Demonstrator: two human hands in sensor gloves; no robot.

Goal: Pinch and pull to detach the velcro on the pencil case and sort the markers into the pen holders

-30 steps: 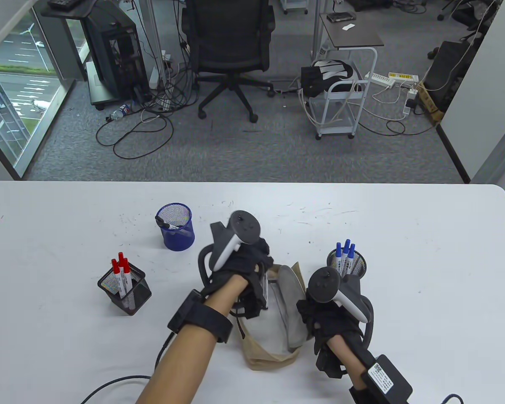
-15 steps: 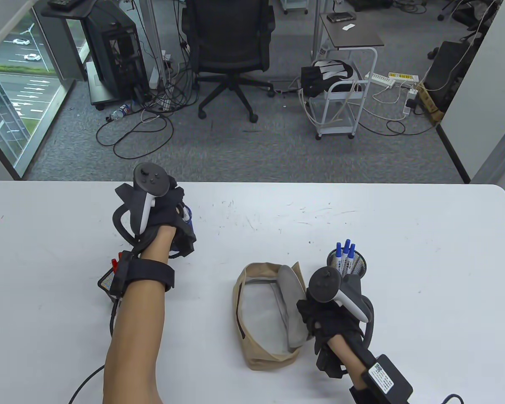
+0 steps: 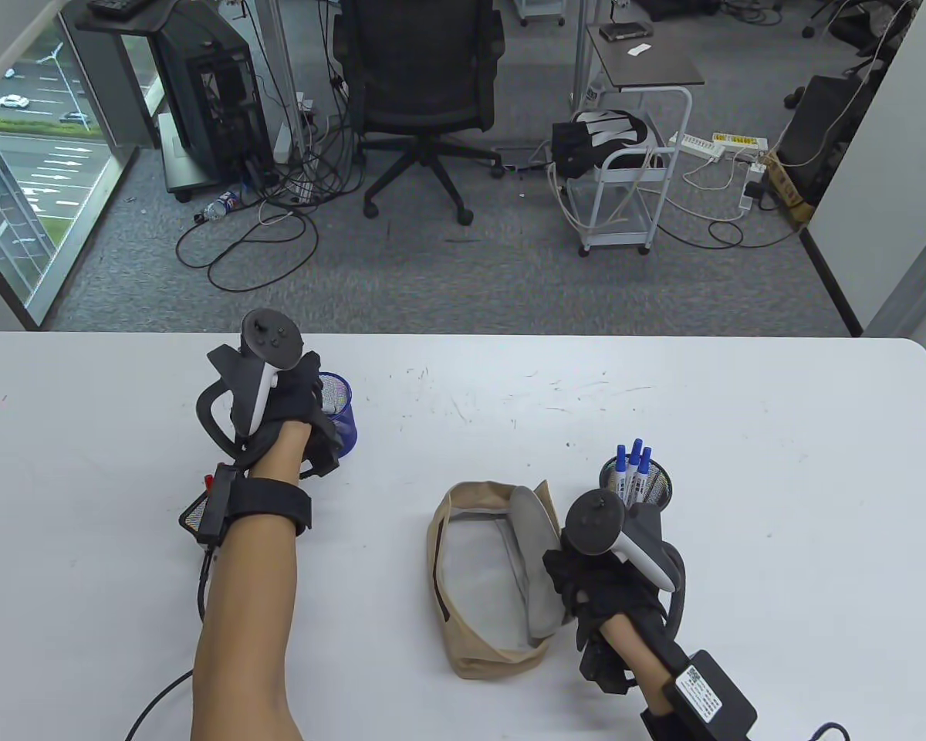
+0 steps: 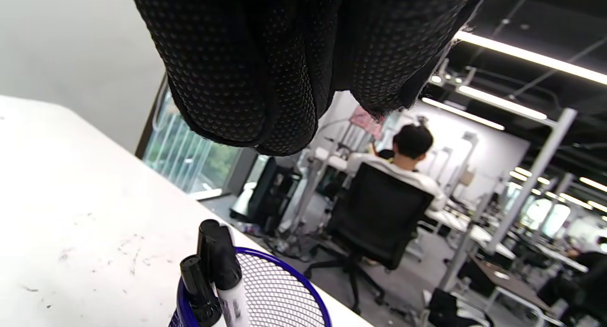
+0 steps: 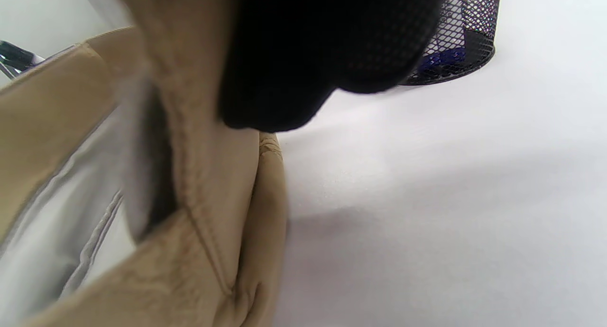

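Observation:
The beige pencil case (image 3: 471, 587) lies open on the white table (image 3: 741, 401), with its grey lining showing. My right hand (image 3: 567, 575) grips the case's right flap (image 5: 199, 175), the gloved fingers (image 5: 308, 47) curled over its edge. My left hand (image 3: 312, 409) hovers at the blue mesh holder (image 3: 341, 401) and holds nothing. In the left wrist view its fingers (image 4: 265, 80) hang just above the holder's rim (image 4: 284, 279), where black markers (image 4: 216, 265) stand upright. No marker shows inside the case.
A black mesh holder (image 3: 656, 482) with blue markers (image 3: 633, 463) stands just beyond my right hand. Another black mesh holder (image 3: 193, 515), with red markers, is mostly hidden under my left wrist. Cables trail off the near table edge.
My left hand left the case and travelled up-left to the blue holder. Since half a second ago it has drawn slightly left, uncovering more of the holder. The right hand stayed put.

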